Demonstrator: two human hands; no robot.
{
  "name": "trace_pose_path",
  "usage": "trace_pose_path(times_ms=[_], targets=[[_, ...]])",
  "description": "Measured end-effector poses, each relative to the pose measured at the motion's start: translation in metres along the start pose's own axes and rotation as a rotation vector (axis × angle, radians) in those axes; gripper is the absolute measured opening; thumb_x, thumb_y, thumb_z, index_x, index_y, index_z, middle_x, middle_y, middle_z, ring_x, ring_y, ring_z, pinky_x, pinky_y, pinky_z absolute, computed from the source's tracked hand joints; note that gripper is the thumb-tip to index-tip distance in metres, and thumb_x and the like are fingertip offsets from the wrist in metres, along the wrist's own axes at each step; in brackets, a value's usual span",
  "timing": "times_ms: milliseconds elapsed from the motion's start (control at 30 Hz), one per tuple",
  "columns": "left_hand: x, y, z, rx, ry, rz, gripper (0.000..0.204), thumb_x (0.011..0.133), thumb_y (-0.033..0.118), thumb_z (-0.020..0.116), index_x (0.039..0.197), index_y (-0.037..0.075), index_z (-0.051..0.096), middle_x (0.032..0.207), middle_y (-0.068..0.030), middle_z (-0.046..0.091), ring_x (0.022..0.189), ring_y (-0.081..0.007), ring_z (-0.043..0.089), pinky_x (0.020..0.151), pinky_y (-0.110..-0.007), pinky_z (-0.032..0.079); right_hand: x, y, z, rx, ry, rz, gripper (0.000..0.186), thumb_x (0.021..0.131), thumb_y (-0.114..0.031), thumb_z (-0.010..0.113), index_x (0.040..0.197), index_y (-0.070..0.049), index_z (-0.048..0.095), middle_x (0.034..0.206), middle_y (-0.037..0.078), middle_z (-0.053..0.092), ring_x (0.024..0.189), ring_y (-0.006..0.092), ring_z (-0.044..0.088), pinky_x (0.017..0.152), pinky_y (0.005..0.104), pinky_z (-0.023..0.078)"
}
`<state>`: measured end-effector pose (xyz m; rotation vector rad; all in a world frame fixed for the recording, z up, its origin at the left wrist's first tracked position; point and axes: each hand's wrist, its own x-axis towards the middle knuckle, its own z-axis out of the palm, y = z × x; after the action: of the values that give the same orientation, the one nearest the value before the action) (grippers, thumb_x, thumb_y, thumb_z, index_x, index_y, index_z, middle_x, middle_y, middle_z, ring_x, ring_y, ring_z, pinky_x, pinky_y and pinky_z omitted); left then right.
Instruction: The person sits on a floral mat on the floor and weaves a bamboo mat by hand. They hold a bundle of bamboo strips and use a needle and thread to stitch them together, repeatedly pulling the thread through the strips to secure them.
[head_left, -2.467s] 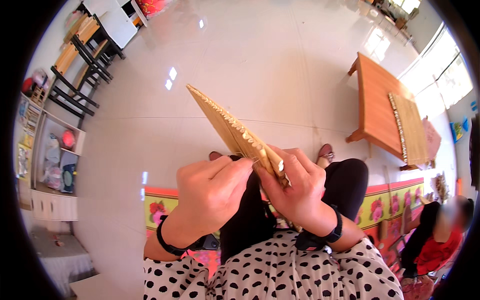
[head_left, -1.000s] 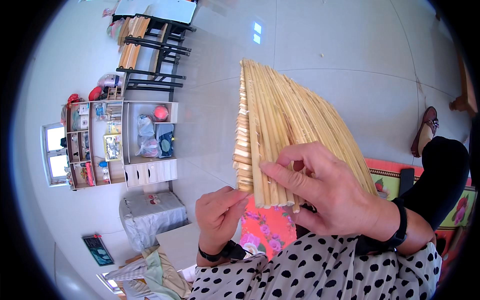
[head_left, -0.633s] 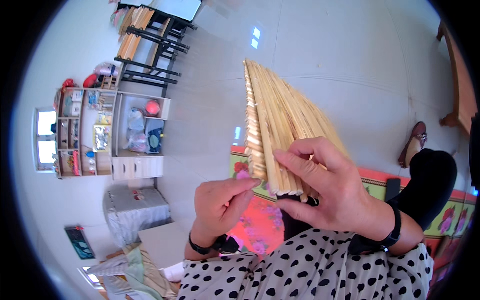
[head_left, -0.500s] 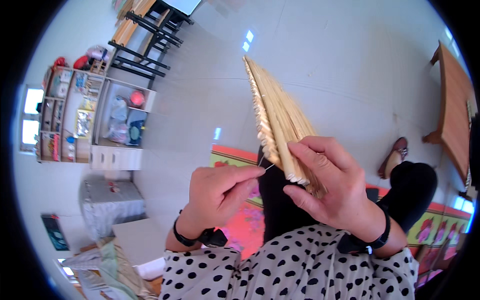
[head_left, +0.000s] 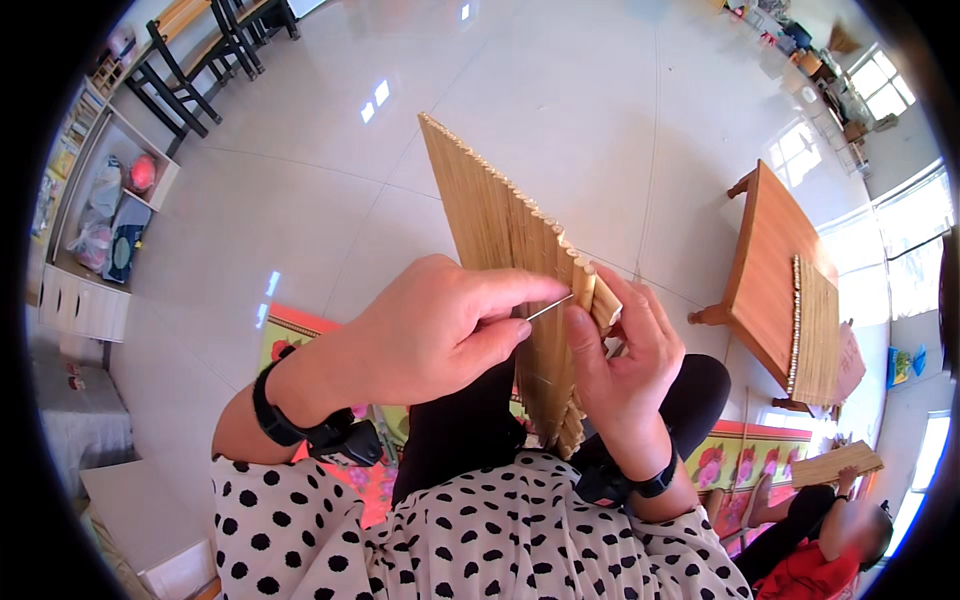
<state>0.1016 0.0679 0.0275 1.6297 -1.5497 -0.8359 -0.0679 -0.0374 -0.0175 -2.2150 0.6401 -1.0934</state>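
Observation:
A mat of pale straw-like stalks (head_left: 485, 225) stands slantwise before me, its row of cut stalk ends running along the upper edge. My right hand (head_left: 635, 345) grips its near right end, thumb on the face and fingers behind the last thick stalks. Between thumb and forefinger, my left hand (head_left: 430, 325) pinches a thin needle (head_left: 550, 306). The needle's tip lies against the mat, close to my right thumb. Fine stitches show across the stalks. The mat's lower end hangs between my knees.
On the right, a wooden table (head_left: 770, 270) carries another stalk mat (head_left: 815, 330). Below it a seated person in red (head_left: 825, 560) holds a similar mat (head_left: 838, 464). A flowered floor mat (head_left: 745, 460) lies under my legs. Shelves (head_left: 85, 260) and chairs (head_left: 190, 75) stand at left.
My view has swung to the right, bringing in the table and seated person. The stalk mat has been turned so its flat face shows. My left hand has brought the needle onto the mat.

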Motion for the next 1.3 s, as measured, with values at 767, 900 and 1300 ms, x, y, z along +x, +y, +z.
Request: trace_pose_path(times_ms=[767,900,1300], targets=[[-0.017,-0.010,0.014,-0.033,0.180,0.120,0.035,0.085,0.000,0.058,0.120,0.005,0.062,0.058,-0.0090,0.054,0.047,-0.0180,0.052,0.048,-0.028,0.039,-0.004,0.021,-0.003,-0.039,0.152,0.165,0.020,0.083,-0.007,0.070,0.101,0.002,0.066,0.081,0.007,0.063,0.061,0.0090,0.054,0.052,0.0218,0.043],[-0.003,-0.018,0.034,0.079,0.258,0.235,0.033,0.087,0.002,0.061,0.120,0.006,0.061,0.062,-0.0088,0.056,0.049,-0.0220,0.053,0.048,-0.030,0.039,-0.007,0.021,-0.003,-0.065,0.133,0.132,0.021,0.083,-0.007,0.070,0.102,0.001,0.066,0.081,0.007,0.062,0.061,0.0089,0.053,0.052,0.0218,0.042],[0.006,-0.019,0.042,0.072,0.264,0.295,0.031,0.087,0.001,0.060,0.117,0.003,0.061,0.065,-0.0096,0.060,0.054,-0.0244,0.059,0.049,-0.033,0.041,-0.008,0.016,-0.004,-0.079,0.136,0.131,0.021,0.081,-0.006,0.071,0.101,0.001,0.067,0.084,0.007,0.064,0.061,0.0091,0.054,0.052,0.0219,0.042]])
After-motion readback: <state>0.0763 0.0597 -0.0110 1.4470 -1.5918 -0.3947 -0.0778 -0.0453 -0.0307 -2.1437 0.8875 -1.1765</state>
